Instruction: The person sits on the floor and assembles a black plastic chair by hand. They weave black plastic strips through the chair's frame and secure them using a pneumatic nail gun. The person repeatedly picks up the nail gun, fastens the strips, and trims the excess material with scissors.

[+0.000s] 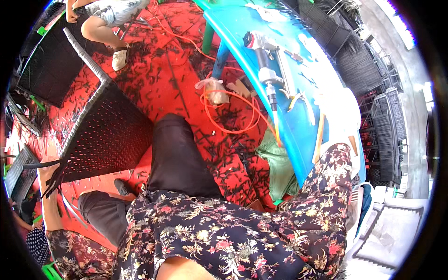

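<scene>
A black woven wicker panel (107, 130) stands tilted at my left knee, with a grey wrapped bar along its edge. My left hand (48, 164) is at the panel's lower left corner, where loose black strips (55, 179) hang over it; its fingers are hidden. On my right, the flowered sleeve reaches to the blue table (291, 135). My right hand (344, 119) is lost in glare above the table, so neither its fingers nor any held thing can be made out. An air-powered tool (263, 60) lies on the table, joined to an orange hose (233, 130).
Black offcuts litter the red floor (186, 60). A plastic bag (215, 91) and a green sack (277, 168) lie by the table. Another person's leg (100, 35) shows at the far left. Stacked woven pieces (389, 126) line the right side; a grey plastic stool (392, 228) is near right.
</scene>
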Action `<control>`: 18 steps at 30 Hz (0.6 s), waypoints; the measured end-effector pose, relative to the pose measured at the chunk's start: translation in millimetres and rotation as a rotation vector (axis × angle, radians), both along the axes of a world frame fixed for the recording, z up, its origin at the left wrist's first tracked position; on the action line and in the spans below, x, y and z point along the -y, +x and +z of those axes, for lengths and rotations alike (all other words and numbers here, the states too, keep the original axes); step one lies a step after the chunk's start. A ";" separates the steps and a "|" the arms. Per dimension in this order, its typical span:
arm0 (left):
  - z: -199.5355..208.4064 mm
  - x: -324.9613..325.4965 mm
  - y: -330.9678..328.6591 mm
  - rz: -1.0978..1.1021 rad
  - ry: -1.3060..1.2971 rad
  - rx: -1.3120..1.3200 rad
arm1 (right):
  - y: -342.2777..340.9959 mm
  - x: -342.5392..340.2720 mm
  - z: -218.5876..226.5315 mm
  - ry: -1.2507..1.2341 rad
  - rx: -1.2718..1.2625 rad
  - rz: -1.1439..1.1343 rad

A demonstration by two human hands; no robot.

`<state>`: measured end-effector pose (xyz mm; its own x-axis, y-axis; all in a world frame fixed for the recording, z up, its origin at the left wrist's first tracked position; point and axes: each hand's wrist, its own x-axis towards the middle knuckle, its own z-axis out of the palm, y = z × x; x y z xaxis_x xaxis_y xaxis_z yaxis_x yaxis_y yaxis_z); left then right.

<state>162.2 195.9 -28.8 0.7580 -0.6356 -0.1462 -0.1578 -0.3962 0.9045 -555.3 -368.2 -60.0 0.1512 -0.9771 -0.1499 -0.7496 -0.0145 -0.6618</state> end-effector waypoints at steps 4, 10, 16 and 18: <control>-41.6 -8.5 35.7 -0.097 -0.161 0.042 | 19.8 38.2 -23.5 -0.142 -0.320 0.205; -3.9 -43.5 12.3 -0.019 0.023 0.195 | 167.2 17.1 23.6 -0.395 -0.476 0.010; 83.3 41.6 -110.3 0.006 0.395 0.430 | 150.1 27.3 32.6 -0.207 -0.081 0.264; 89.6 33.8 -130.4 -0.034 0.114 0.419 | 140.5 47.7 15.8 -0.049 0.052 0.303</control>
